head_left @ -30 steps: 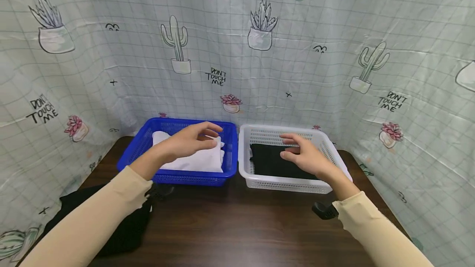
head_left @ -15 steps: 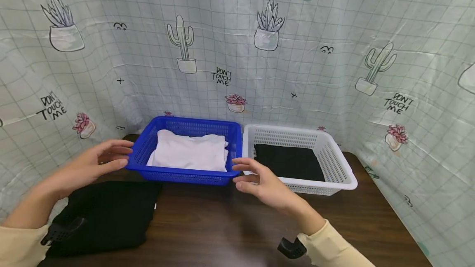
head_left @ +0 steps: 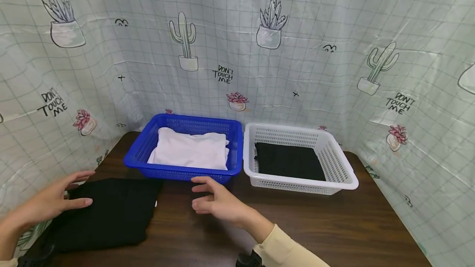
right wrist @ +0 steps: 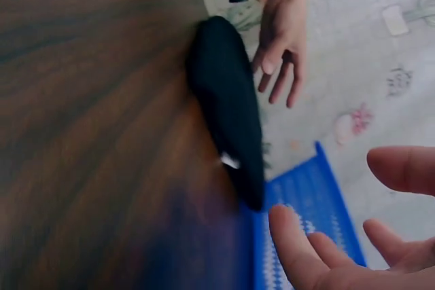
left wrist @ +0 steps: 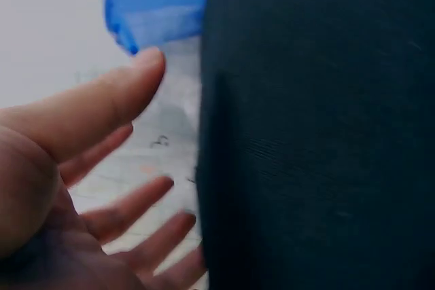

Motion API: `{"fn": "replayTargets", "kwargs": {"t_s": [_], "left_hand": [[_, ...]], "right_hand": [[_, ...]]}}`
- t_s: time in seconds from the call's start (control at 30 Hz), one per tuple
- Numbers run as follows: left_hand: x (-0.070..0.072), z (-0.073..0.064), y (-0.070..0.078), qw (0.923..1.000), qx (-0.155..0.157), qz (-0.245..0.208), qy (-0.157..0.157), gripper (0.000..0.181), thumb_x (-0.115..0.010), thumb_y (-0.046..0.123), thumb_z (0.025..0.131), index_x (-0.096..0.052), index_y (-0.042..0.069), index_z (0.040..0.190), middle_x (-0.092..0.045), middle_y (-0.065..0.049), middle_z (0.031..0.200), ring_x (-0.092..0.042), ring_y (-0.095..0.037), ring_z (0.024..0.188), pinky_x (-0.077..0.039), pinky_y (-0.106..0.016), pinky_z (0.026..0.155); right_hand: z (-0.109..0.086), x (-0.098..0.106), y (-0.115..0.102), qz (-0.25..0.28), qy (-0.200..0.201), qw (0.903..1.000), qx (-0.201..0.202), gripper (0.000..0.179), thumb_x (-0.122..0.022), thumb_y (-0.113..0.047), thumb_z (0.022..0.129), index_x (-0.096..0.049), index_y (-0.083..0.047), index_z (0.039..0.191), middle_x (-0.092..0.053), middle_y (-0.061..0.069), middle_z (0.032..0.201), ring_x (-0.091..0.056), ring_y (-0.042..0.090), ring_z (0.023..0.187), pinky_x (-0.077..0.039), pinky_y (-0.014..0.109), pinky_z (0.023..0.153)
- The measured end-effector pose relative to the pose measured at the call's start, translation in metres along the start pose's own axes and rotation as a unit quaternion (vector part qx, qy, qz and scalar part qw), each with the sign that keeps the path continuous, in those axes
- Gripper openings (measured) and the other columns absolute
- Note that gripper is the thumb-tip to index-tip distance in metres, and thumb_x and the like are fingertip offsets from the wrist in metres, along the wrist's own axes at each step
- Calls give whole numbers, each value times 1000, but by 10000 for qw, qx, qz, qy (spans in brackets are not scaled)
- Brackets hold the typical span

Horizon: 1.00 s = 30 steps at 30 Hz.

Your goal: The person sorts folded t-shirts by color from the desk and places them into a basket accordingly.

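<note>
A bundle of black cloth (head_left: 111, 213), seemingly folded clothing with a small white tag at its right edge, lies at the table's left front. Over its left part hovers my left hand (head_left: 55, 201), fingers loosely spread; the left wrist view shows the fingers (left wrist: 136, 215) apart beside the dark cloth (left wrist: 312, 127). My right hand (head_left: 222, 203) hangs above the table in front of the blue basket, relaxed and holding nothing. In the right wrist view the cloth (right wrist: 228, 100) appears as a low mound, with the left hand (right wrist: 282, 39) just above it.
The blue basket (head_left: 185, 173) at the back holds folded white cloth (head_left: 191, 149). Beside it on the right, a white basket (head_left: 297, 184) contains folded black cloth (head_left: 289, 162). A printed curtain (head_left: 237, 44) surrounds the brown wooden table (head_left: 315, 226) at the back and sides.
Both hands have moved left and toward the front, away from over the baskets. The left hand is now over the black cloth. Baskets and cloths stay in place; the view shifted slightly.
</note>
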<state>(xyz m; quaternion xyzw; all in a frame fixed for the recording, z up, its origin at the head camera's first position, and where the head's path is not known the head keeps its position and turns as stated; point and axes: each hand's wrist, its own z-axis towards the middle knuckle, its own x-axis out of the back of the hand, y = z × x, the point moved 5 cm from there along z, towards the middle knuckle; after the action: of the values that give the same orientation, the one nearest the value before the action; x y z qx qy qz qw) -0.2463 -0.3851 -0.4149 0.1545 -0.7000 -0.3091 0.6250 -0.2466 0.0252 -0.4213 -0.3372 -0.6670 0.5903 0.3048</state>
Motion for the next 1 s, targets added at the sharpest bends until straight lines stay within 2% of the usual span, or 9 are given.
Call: {"fn": "replayTargets", "kwargs": {"t_s": [0.17,0.37,0.57,0.7,0.83,1.0], "left_hand": [[-7,-3,-17,9998,170,-128,-15,85,-77,14,98,-23,-21,155,-30,-51,148,-34,-71,127,-38,-76,93],[-13,-8,-32,9966,783,-209,-158,99,-76,25,101,-8,-22,156,-26,-58,141,-41,-78,120,-55,-64,85],[-17,-13,-35,9918,1176,-310,-383,103,-72,35,103,-4,-23,155,-18,-61,142,-32,-80,123,-49,-71,90],[-21,-14,-29,9905,1195,-373,-569,96,-68,37,106,-9,-22,154,-26,-60,140,-37,-75,125,-54,-61,88],[-23,-12,-22,9919,1077,-354,-572,90,-67,37,106,-15,-19,155,-37,-57,138,-47,-68,122,-55,-52,86],[-31,-7,-16,9894,974,-803,-712,89,-64,34,108,-9,-14,160,-29,-53,148,-38,-67,131,-47,-64,96]], "right_hand": [[21,-22,14,251,17,9994,-238,70,-70,-1,98,-42,-14,160,-49,18,153,-70,32,117,-60,48,97],[40,-40,27,453,-27,9979,-469,76,-71,1,96,-37,-14,162,-46,18,152,-72,26,109,-61,48,95],[52,-55,36,885,69,9946,-538,75,-70,7,94,-39,-13,160,-47,18,147,-70,26,105,-60,54,95],[58,-61,38,1209,53,9909,-582,76,-68,10,93,-39,-14,159,-49,18,144,-68,28,107,-59,58,94],[63,-64,38,1376,55,9885,-627,76,-68,9,94,-37,-15,160,-51,18,141,-66,31,112,-57,63,95],[66,-68,38,1530,38,9854,-743,77,-68,9,95,-35,-15,160,-50,21,139,-65,34,117,-53,67,99]]}}
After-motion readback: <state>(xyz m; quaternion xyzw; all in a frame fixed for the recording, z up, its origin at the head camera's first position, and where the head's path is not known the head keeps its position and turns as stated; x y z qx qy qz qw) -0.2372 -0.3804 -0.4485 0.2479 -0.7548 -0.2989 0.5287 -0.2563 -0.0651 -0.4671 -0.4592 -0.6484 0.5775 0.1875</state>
